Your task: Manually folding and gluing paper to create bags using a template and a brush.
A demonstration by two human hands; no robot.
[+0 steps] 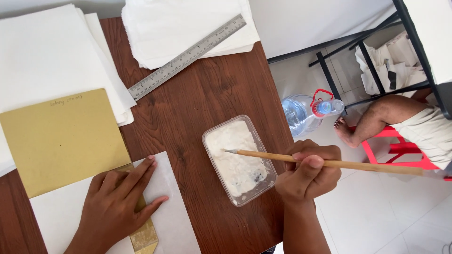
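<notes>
The right hand rises from the bottom edge of the frame, forearm near vertical, wrist bent so the knuckles face up. Its fingers are curled tight around a long wooden brush, pinching the shaft between thumb and forefinger. The brush lies almost level across the middle of the frame, its handle running off to the right and its pale tip resting over the upper left part of a clear plastic tub of white paste. The tub sits tilted on the table, just left of the hand.

The left hand comes in from the lower left, palm down, fingers spread and pressed flat on a white paper sheet. Under its fingers lies a narrow gold strip, which runs down toward the bottom edge. Just above the hand, a gold card overlaps the sheet.

All this rests on a dark wooden table. Stacks of white paper fill the upper left, and a steel ruler lies slanted across another stack at the top centre. To the right, the floor is pale tile, with a water bottle lying on it, a black metal frame, and another person's bare leg beside a red stool.
</notes>
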